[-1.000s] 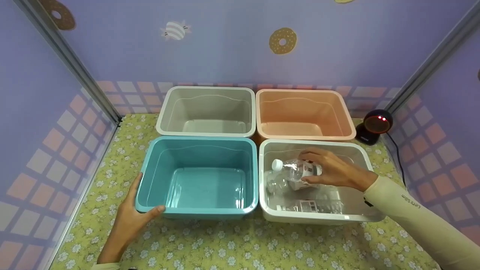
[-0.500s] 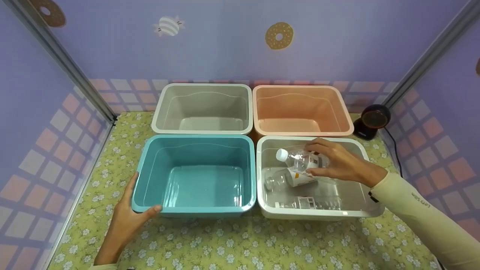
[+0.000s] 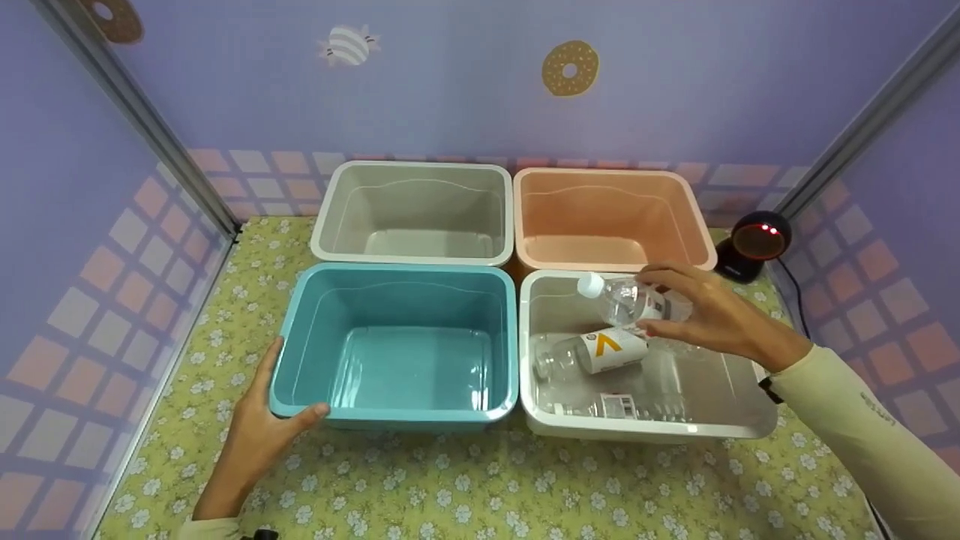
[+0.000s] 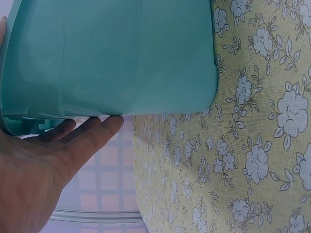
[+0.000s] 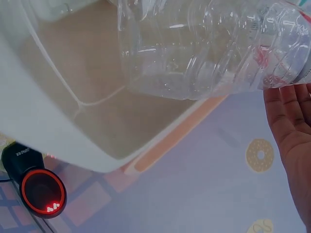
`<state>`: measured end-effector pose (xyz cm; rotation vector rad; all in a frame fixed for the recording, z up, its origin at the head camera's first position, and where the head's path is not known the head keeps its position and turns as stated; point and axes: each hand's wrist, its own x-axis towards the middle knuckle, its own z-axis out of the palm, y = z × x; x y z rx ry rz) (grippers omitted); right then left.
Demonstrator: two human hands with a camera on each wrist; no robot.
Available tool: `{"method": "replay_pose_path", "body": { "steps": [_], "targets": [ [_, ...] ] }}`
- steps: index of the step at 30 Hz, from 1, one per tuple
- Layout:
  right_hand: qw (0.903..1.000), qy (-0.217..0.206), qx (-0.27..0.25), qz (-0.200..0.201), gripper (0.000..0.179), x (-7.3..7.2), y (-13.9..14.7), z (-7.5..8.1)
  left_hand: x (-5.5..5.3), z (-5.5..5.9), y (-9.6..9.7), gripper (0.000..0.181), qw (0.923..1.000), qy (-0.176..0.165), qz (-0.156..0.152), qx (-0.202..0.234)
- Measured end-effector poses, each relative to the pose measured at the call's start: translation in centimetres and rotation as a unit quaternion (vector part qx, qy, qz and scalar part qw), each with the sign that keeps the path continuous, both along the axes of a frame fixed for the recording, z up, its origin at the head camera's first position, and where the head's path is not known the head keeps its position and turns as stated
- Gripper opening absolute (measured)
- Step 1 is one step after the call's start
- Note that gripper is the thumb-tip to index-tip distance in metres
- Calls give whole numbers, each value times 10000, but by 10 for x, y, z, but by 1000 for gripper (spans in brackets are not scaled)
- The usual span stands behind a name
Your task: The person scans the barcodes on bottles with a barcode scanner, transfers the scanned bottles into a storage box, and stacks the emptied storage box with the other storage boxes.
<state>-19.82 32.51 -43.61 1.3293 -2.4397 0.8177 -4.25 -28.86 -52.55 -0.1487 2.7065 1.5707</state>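
Bottle (image 3: pixel 626 301) is pinched by the right hand (image 3: pixel 712 315); the left hand (image 3: pixel 259 424) (spread) touches the teal tub (image 3: pixel 409 414).

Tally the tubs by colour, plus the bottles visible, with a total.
Teal tub: 1
Orange tub: 1
Pale grey tubs: 2
Clear bottles, visible: 3
Total: 7
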Motion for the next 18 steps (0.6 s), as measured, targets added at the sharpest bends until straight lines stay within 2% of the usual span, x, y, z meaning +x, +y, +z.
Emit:
{"method": "replay_pose_path", "body": {
  "steps": [9, 15, 18],
  "targets": [
    [9994, 211, -166, -215, 73, 0, 6, 18, 1, 0, 1, 116, 9999, 104, 20, 30],
    [9985, 146, -278, -444, 71, 0, 12, 28, 3, 0, 1, 116, 9999, 112, 51, 114],
    [9975, 241, -366, -559, 71, 0, 16, 33, 2, -2, 2, 116, 9998, 169, 43, 139]
  ]
}}
